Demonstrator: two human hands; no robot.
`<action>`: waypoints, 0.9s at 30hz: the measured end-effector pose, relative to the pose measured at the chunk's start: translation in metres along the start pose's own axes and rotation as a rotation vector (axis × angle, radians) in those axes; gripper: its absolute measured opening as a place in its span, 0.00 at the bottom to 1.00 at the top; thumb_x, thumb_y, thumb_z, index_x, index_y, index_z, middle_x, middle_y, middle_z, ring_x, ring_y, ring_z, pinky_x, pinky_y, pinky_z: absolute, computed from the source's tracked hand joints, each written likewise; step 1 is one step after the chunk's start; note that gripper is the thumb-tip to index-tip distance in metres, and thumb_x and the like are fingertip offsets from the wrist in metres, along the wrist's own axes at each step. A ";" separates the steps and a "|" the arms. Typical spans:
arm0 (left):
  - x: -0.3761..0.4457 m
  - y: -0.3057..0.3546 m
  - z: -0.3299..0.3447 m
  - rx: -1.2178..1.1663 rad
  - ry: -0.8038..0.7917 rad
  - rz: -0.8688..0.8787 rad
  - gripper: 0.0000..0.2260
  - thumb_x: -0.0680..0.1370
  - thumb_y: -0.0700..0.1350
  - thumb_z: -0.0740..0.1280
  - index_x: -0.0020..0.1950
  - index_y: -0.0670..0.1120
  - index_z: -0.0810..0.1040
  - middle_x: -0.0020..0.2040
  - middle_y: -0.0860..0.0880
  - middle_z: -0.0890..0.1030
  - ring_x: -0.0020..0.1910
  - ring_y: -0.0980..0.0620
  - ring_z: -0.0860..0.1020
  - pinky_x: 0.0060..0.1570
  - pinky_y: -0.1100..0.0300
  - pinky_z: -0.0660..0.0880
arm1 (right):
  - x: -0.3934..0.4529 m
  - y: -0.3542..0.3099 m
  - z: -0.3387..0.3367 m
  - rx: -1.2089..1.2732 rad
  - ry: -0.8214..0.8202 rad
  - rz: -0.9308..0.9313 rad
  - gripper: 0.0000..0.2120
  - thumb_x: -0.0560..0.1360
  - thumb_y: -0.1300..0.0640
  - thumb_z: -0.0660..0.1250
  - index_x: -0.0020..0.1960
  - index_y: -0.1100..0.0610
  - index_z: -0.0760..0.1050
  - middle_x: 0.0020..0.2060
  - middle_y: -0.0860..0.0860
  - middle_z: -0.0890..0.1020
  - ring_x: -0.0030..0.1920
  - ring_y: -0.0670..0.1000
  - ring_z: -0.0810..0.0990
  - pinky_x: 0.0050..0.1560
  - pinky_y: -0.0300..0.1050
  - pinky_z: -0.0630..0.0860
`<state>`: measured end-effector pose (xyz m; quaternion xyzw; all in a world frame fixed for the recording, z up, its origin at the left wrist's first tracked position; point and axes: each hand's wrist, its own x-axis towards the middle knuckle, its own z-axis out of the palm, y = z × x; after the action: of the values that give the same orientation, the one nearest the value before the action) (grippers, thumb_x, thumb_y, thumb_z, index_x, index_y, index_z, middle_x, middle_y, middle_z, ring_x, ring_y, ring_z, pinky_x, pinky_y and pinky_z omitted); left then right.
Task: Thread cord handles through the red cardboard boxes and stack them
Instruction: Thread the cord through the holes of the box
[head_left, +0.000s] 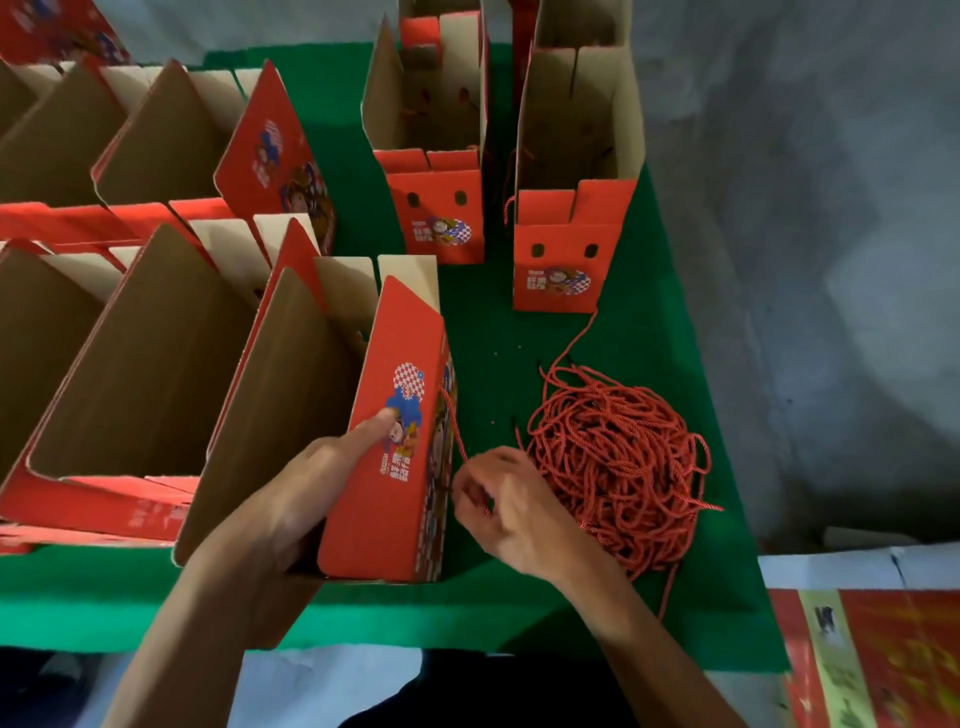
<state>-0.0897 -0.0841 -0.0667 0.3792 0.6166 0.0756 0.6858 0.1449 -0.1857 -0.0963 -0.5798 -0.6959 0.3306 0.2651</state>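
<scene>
Cord (453, 426) pinched in the right hand (511, 506) at the side of the nearest red box (395, 467), steadied by the gripping left hand (306, 488) for threading; beyond, the cord pile (618, 462) within reach, then two upright boxes (563, 249).

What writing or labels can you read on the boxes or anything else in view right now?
None reads clearly.
Box held by the left hand: white characters under the cartoon print on the red panel, too blurred to quote.
Two upright boxes at the back: small label and characters by the picture, too small to read.
Printed sheets at lower right: dark marks, blurred.
Cord pile: no text.
</scene>
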 end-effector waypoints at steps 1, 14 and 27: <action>0.000 0.001 0.000 -0.012 0.007 0.026 0.35 0.66 0.77 0.71 0.63 0.55 0.83 0.61 0.47 0.85 0.62 0.42 0.83 0.66 0.37 0.75 | -0.002 0.000 0.001 -0.022 -0.003 -0.007 0.04 0.80 0.56 0.67 0.48 0.55 0.78 0.39 0.47 0.80 0.43 0.49 0.77 0.63 0.30 0.62; -0.063 0.024 0.032 -0.004 -0.061 0.046 0.33 0.70 0.72 0.68 0.63 0.48 0.80 0.56 0.41 0.86 0.55 0.37 0.85 0.57 0.39 0.80 | 0.003 -0.028 -0.006 -0.389 0.076 -0.192 0.02 0.77 0.56 0.66 0.46 0.54 0.76 0.38 0.46 0.79 0.35 0.47 0.74 0.65 0.46 0.70; -0.078 0.029 0.041 0.023 -0.060 0.000 0.36 0.78 0.72 0.56 0.63 0.42 0.80 0.57 0.35 0.84 0.57 0.35 0.84 0.63 0.41 0.77 | 0.014 -0.023 -0.008 -0.290 0.053 -0.122 0.13 0.85 0.51 0.58 0.50 0.55 0.79 0.46 0.48 0.84 0.44 0.50 0.79 0.62 0.47 0.69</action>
<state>-0.0596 -0.1258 0.0105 0.3890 0.5967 0.0572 0.6996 0.1342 -0.1730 -0.0736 -0.5770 -0.7631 0.1947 0.2165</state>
